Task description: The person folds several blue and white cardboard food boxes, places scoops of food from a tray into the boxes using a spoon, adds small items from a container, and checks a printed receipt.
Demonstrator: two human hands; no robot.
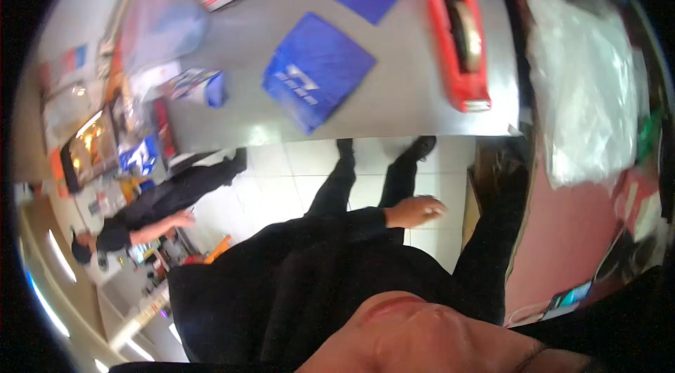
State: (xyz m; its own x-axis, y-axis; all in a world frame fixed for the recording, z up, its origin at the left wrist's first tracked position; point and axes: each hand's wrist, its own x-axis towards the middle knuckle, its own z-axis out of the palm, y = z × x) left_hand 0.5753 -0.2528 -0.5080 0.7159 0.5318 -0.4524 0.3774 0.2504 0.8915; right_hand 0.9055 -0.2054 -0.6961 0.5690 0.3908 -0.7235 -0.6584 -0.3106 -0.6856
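Left hand (415, 211) off near edge of table (397, 92), fingers blurred, cannot tell if apart or together; right hand out of view; from left hand: blue packet (320, 71) at 11 o'clock, red tape dispenser (451, 56) toward 1 o'clock

1 view: head-worn fisheye, close-in, facing down; metal table (239, 109) at 12 o'clock, wearer's torso (281, 296) at 6.

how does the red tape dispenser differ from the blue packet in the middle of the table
Shape: the tape dispenser is long and narrow, while the blue packet is flat and roughly square. Look: the tape dispenser is red and carries a tape roll; the blue packet has white print. Both rest on the grey table.
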